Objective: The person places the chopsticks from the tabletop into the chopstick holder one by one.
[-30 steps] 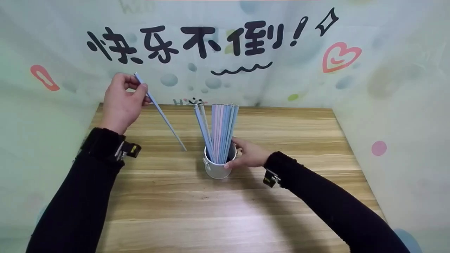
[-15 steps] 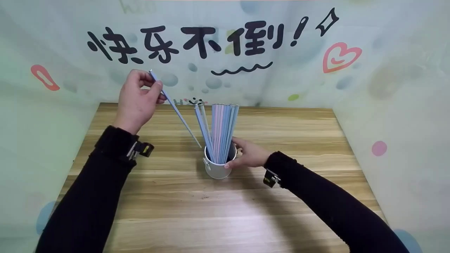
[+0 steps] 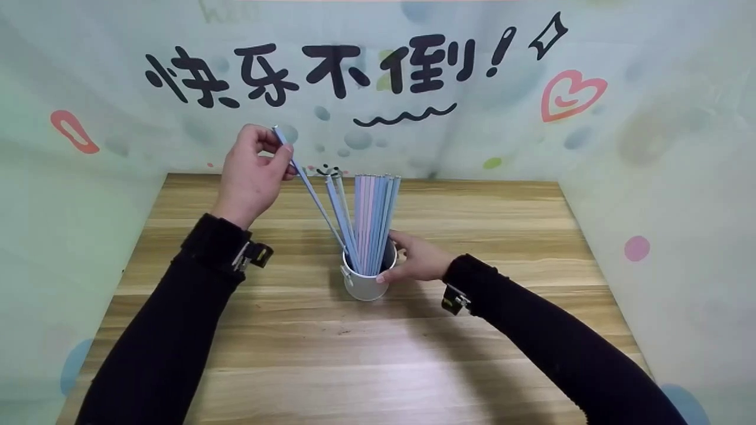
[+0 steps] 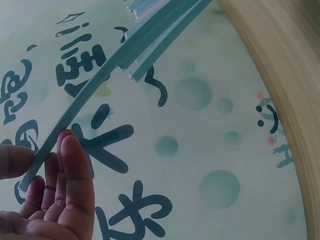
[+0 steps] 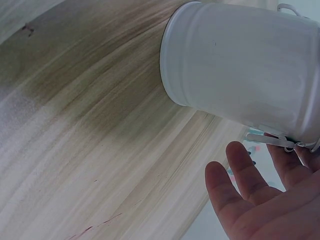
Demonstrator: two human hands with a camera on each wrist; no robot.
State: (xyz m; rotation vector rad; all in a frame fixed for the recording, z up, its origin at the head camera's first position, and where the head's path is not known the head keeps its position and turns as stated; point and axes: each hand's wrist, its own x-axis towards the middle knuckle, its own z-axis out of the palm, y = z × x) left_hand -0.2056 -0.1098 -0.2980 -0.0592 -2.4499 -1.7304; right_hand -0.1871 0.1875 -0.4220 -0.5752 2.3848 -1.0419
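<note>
A white metal cup stands mid-table with several blue and pink sticks upright in it. My right hand grips the cup from the right, thumb on the near rim and fingers round the far side. The right wrist view has the cup above my right hand. My left hand is raised to the cup's upper left and pinches the top end of one blue stick. That stick slants down with its lower tip at the cup's mouth. In the left wrist view, thumb and finger of my left hand pinch the stick.
The wooden table is walled on three sides by a pale printed backdrop. Both forearms are in black sleeves with wrist cameras.
My left hand has carried the blue stick to the right and a little down; its lower tip has gone from over the table to the cup's mouth. The right hand and cup stayed still.
</note>
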